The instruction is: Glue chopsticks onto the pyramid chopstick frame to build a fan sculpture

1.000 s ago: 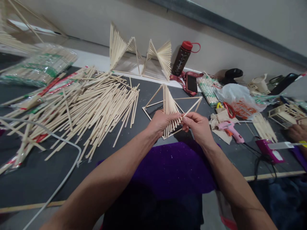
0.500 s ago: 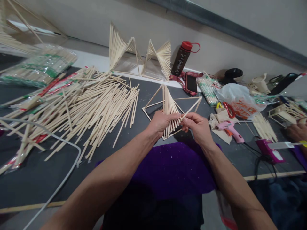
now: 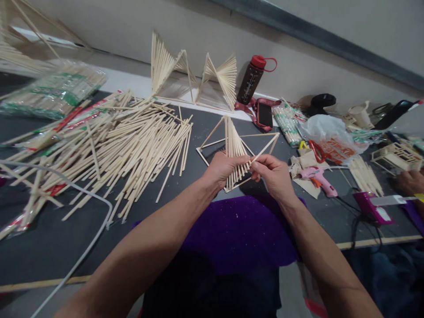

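Observation:
A model of thin wooden sticks stands on the dark table in front of me, its sticks fanned in a twist inside a triangular frame. My left hand is closed around the fan's lower left side, the thumb lying across the sticks. At the fan's right edge my right hand pinches the model where the fan meets a slanting frame stick. Fingers hide the exact joint. A purple cloth lies under my wrists and over the table's front edge.
Loose sticks are heaped at left, near a wrapped stick pack. Two finished-looking twisted models stand behind, beside a bottle. A pink glue gun lies right. Another person's hand is at far right. A white cable crosses the left.
Both hands keep almost the same hold on the stick model. Only a very slight shift of the view shows.

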Demonstrator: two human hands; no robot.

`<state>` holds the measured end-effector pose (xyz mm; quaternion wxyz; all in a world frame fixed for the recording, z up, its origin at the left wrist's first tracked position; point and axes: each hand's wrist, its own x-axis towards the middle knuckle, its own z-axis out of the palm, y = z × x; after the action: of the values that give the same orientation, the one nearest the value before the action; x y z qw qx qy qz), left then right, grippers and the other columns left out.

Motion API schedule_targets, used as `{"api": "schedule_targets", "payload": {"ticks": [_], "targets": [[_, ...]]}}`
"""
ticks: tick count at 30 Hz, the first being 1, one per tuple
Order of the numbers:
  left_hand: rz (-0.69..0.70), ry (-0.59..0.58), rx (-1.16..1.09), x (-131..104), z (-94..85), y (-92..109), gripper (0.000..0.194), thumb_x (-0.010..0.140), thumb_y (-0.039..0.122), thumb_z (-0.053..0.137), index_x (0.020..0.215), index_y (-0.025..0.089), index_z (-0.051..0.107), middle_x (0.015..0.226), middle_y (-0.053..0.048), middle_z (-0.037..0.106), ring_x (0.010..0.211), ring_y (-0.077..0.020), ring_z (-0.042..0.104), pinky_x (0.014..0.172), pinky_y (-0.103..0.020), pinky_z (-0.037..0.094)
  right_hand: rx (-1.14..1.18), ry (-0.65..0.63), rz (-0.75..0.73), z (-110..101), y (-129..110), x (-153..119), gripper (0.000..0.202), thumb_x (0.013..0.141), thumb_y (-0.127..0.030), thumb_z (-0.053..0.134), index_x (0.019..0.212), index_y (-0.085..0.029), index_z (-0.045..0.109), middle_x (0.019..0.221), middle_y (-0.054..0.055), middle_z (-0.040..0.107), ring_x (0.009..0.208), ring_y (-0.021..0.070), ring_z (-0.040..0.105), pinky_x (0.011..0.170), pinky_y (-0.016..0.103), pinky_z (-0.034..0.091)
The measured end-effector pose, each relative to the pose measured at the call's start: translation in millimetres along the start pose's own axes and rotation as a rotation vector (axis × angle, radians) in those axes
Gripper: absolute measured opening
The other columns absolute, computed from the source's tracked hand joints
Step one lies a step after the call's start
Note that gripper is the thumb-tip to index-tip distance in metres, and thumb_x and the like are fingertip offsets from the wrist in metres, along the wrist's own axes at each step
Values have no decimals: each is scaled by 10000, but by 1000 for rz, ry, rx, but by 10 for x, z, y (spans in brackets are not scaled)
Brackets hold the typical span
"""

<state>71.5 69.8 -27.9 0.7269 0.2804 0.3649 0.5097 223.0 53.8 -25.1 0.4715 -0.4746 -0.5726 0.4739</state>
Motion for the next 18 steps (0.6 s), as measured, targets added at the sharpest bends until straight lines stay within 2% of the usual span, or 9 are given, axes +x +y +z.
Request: {"api": "schedule_targets", "payload": {"ticks": [4,11,18], "targets": [[-4,29,-11,-18,20,18,135,555,123,788,599,97,663,573,-46,641,489,-124,574,490,-252,454,-4,5,7,7,-14,-1,118,770,-289,702,823,-183,694,652,-18,672,492,73,567,476,201,435],[-19,0,-29,-37,28,34,123,562,120,780,597,94,666,582,-53,645,506,-134,586,525,-274,478,51,-34,44,-36,-5,-14,187,798,-355,661,861,-183,698,702,9,691,518,96,579,476,222,437],[-13,-5,4,-35,17,28,127,565,143,777,576,108,656,557,-51,637,489,-141,577,500,-276,465,32,-27,14,-14,-5,-26,143,762,-296,705,850,-183,695,663,-15,667,504,81,560,478,208,430]]}}
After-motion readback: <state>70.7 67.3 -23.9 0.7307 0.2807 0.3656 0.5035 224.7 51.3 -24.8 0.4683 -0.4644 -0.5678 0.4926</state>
